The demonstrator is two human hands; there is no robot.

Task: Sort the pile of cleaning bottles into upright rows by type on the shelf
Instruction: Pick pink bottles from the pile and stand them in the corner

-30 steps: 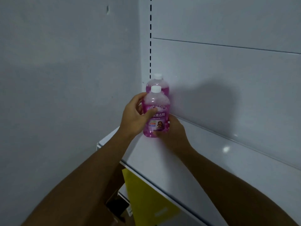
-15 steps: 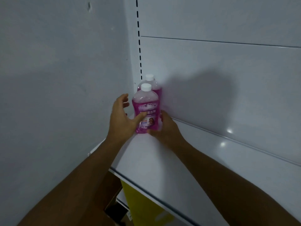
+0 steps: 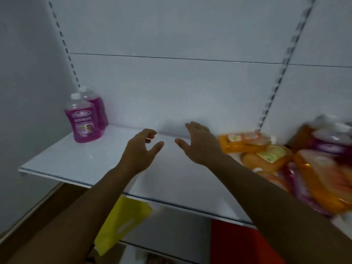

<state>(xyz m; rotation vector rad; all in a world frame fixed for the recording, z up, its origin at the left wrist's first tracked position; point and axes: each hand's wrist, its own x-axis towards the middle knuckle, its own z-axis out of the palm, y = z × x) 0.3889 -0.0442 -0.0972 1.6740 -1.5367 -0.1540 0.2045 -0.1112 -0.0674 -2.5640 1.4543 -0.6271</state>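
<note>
Hands hang empty: left hand (image 3: 142, 149) and right hand (image 3: 198, 143) both spread above the shelf (image 3: 62, 159). Two pink bottles (image 3: 83, 121) stand at ten o'clock; the pile (image 3: 285, 159) lies at three. Best take one bottle by its body, matching type.

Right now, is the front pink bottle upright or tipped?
Upright: the front pink bottle stands on its base on the shelf, white cap up.

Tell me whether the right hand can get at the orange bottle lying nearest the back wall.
Probably yes. The right hand is open and empty, the orange bottle lies just to its right on the shelf, and nothing stands between them.
</note>
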